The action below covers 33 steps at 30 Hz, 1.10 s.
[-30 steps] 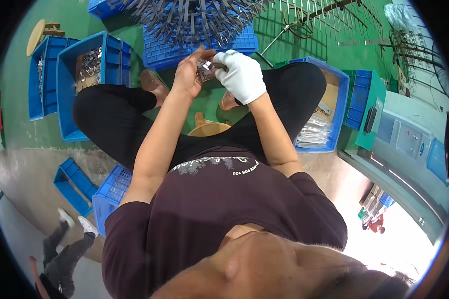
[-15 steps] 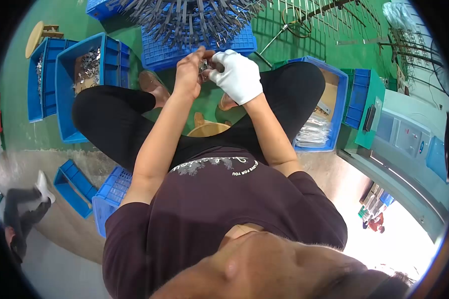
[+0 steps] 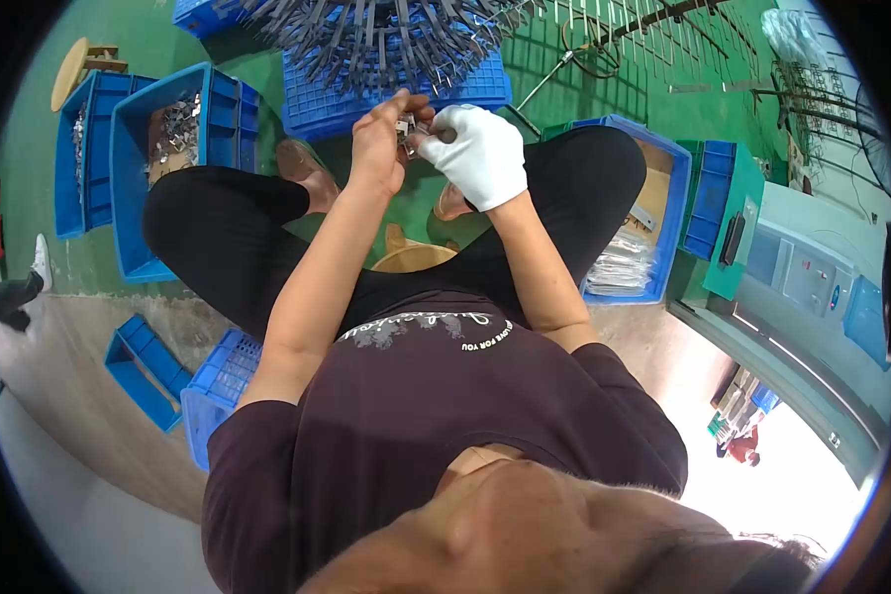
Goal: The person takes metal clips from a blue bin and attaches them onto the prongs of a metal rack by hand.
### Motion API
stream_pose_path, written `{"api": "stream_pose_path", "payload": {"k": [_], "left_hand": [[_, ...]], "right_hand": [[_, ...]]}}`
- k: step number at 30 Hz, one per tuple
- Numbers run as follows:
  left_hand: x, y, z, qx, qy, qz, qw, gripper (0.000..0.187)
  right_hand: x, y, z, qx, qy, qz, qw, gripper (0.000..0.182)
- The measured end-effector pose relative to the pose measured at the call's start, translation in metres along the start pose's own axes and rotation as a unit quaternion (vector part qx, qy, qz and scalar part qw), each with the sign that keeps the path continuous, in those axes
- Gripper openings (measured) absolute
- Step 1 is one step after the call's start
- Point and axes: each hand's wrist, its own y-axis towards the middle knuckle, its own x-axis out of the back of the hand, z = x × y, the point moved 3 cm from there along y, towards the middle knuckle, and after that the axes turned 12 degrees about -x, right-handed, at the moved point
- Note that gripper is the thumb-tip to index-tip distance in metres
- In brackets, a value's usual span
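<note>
Bare, my left hand (image 3: 373, 144) is curled around several small shiny metal parts (image 3: 404, 127), some showing between thumb and fingers. My right hand (image 3: 482, 160), in a white glove, meets it from the right with thumb and fingertips closed at the same metal parts. Whether the glove's fingertips grip one piece of their own is too small to make out. Just beyond both hands, a round rack hung with many dark strips (image 3: 381, 45) stands over an upturned-looking blue crate (image 3: 327, 104).
A blue bin (image 3: 124, 188) with loose metal pieces stands left of my left knee, another bin (image 3: 73, 163) beside it. On the right, a blue bin (image 3: 678, 213) holds stacked pale packets (image 3: 621, 262). A metal rack with prongs (image 3: 653, 40) stands at the upper right.
My right hand has shifted slightly right and down, and more of the metal parts shows between the hands. At the far left, a walking person has moved towards the edge.
</note>
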Motion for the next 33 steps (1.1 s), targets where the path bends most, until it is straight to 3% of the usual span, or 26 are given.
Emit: {"api": "stream_pose_path", "payload": {"k": [4,8,9,12,14,16,19,23,27,29,31,33], "left_hand": [[-0.009,-0.007,-0.002,-0.012,-0.035,-0.018,0.999,0.028],[0.005,0.007,0.023,0.180,-0.189,0.007,0.965,0.034],[0.000,0.002,0.018,0.174,-0.228,0.011,0.958,0.037],[0.005,0.002,0.015,0.202,-0.265,0.156,0.930,0.037],[0.005,-0.002,0.003,0.146,-0.173,0.184,0.957,0.035],[0.001,-0.006,-0.016,0.089,-0.095,0.229,0.965,0.033],[-0.002,-0.009,-0.026,0.038,0.003,0.210,0.977,0.023],[-0.011,-0.012,-0.036,-0.013,0.069,0.161,0.985,0.017],[-0.026,-0.014,-0.034,-0.065,0.116,0.104,0.986,0.016],[-0.032,-0.012,-0.034,-0.091,0.151,0.095,0.980,0.016],[-0.037,-0.009,-0.034,-0.069,0.126,0.068,0.987,0.017],[-0.037,0.002,-0.033,-0.022,0.070,0.032,0.997,0.020]], "right_hand": [[-0.005,0.001,-0.004,0.015,0.084,-0.054,0.995,0.020],[-0.009,0.000,-0.015,0.035,0.158,-0.094,0.982,0.019],[-0.011,0.000,-0.017,0.053,0.208,-0.089,0.973,0.018],[-0.016,0.003,-0.029,-0.079,0.477,0.054,0.874,0.017],[-0.014,0.007,-0.041,-0.164,0.569,0.172,0.787,0.013],[-0.017,0.011,-0.045,-0.125,0.631,0.270,0.716,0.012],[-0.019,0.013,-0.045,-0.118,0.669,0.313,0.663,0.013],[-0.006,0.015,-0.046,-0.141,0.534,0.185,0.813,0.016],[0.015,0.011,-0.033,-0.152,0.505,0.095,0.845,0.024],[0.013,0.014,-0.036,-0.083,0.420,0.022,0.904,0.021],[0.017,0.018,-0.036,-0.042,0.298,-0.067,0.951,0.015],[0.023,0.020,-0.032,-0.028,0.231,-0.155,0.960,0.014]]}}
